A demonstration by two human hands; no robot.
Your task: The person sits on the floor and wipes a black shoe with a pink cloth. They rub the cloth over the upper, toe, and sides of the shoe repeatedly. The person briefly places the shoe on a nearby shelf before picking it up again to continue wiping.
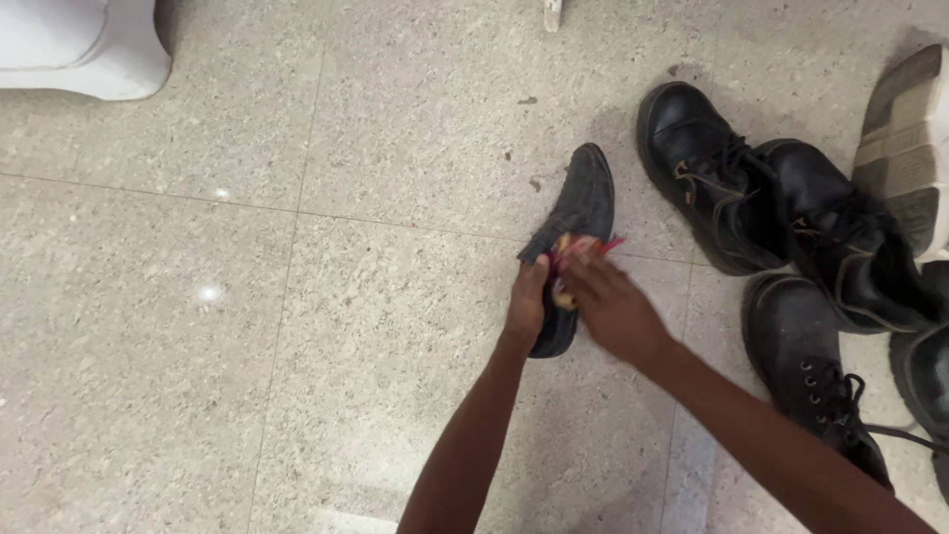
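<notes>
Looking down from the head camera, I see my left hand [527, 300] wrapped around the side of a dark, dusty shoe [578, 213] that lies on the speckled stone floor [247, 346], its toe pointing away from me. The fingers are closed on the shoe's edge near the middle, holding it in place. My right hand [613, 307] sits just beside the left, over the shoe's opening, and grips a small reddish-yellow object [573, 252] pressed against the upper. That object is blurred, so I cannot tell what it is; it may be a brush or a cloth. The right fingers are curled narrowly around it.

To the right of the shoe, a little apart from it, is a cluster of black lace-up boots. One black boot [697, 183] lies with its toe toward the top of the view, a second boot [850, 247] overlaps it, and a third boot [806, 371] rests nearer to me, partly under my right forearm. A pale shoe sole [905, 148] is turned up at the right edge. A white rounded object [84, 44] sits in the top left corner, well apart from the hands.
</notes>
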